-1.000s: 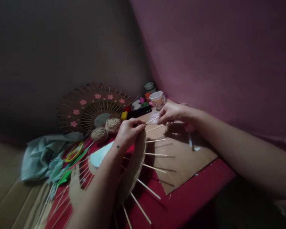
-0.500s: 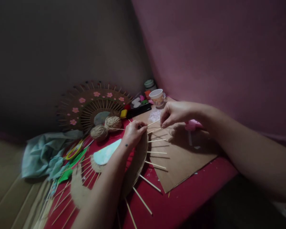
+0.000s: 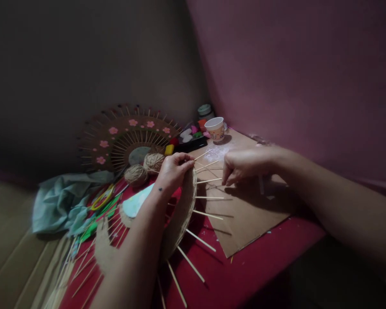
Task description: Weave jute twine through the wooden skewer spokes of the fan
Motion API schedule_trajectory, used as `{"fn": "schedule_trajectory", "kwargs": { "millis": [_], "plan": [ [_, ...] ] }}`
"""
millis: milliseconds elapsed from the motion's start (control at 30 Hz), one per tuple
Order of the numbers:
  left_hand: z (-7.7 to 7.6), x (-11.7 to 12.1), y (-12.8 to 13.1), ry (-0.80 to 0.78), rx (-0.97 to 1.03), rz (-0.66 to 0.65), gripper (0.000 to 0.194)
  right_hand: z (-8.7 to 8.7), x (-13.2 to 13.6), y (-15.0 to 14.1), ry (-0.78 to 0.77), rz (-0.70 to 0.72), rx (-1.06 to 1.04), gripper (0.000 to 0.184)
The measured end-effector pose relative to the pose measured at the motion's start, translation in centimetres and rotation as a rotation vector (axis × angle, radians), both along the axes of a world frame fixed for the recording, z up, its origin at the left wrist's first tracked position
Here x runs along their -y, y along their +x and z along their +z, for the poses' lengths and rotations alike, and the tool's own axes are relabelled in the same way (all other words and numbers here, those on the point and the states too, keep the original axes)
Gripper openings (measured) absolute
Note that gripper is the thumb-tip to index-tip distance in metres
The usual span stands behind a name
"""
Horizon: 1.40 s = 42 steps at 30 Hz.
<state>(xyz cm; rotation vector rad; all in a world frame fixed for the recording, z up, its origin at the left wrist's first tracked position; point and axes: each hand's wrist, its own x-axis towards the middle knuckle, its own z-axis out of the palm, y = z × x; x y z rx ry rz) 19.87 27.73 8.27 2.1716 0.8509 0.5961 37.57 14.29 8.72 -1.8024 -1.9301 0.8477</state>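
My left hand (image 3: pixel 173 171) is closed on the upper end of a curved cardboard fan frame (image 3: pixel 184 214), thumb and fingers pinching its edge. Thin wooden sticks (image 3: pixel 209 198) radiate outward from that rim, which has twine along it. Right of the rim, my right hand (image 3: pixel 242 165) is closed in a pinch, fingertips pointing down beside the stick ends. A thin strand of twine (image 3: pixel 209 168) loops between the sticks and this hand. Inside the frame, a pale blue half-disc (image 3: pixel 135 205) shows partly behind my left forearm. Two twine balls (image 3: pixel 135 176) lie behind my left wrist.
A finished-looking fan with pink flowers (image 3: pixel 113 130) leans against the dark wall. A paper cup (image 3: pixel 216 129) and a lidded jar (image 3: pixel 205 110) stand at the back. Cardboard (image 3: pixel 241 231) lies on the red cloth (image 3: pixel 260 270). Yellow-handled scissors (image 3: pixel 103 198) and teal fabric (image 3: pixel 53 206) are at left.
My right hand has moved right and downward, away from the uppermost stick, with the strand trailing. My left hand keeps its hold on the frame's rim, shifting slightly with the view.
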Motion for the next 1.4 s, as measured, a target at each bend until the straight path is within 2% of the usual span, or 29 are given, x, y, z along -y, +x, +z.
{"fn": "schedule_trajectory", "kwargs": {
  "millis": [167, 367, 567, 733, 900, 1100, 1200, 1267, 1400],
  "plan": [
    [0.1, -1.0, -0.1, 0.050, 0.008, 0.034, 0.025, 0.1, 0.3, -0.9, -0.085, 0.148, 0.112, 0.016],
    [-1.8, -1.7, 0.2, 0.276, -0.165, 0.030, 0.020, 0.7, 0.9, -1.6, 0.071, 0.230, 0.134, 0.018],
    [-3.7, -0.2, 0.8, 0.341, -0.268, 0.001, 0.012, 1.2, 0.9, -1.5, 0.270, 0.133, 0.232, 0.016],
    [-4.0, 1.7, 0.2, 0.373, -0.306, -0.047, 0.013, 0.2, -0.2, -1.8, 0.458, -0.039, 0.506, 0.019],
    [-3.5, 3.4, -0.8, 0.316, -0.293, -0.116, 0.017, -0.3, -0.8, -1.8, 0.503, -0.059, 0.700, 0.023],
    [-2.3, 4.9, -2.0, -0.036, -0.128, -0.229, 0.023, -1.7, -2.1, -2.5, 0.561, -0.067, 0.714, 0.026],
    [-2.5, 5.2, -2.5, -0.154, -0.040, -0.223, 0.021, -2.1, -2.7, -3.2, 0.570, -0.041, 0.689, 0.029],
    [-3.2, 5.1, -2.8, -0.119, -0.018, -0.151, 0.014, -2.2, -2.9, -3.7, 0.576, -0.023, 0.683, 0.032],
    [-4.4, 5.2, -3.4, 0.088, -0.067, -0.045, 0.018, -1.9, -3.0, -3.6, 0.599, -0.029, 0.700, 0.032]
  ]
}}
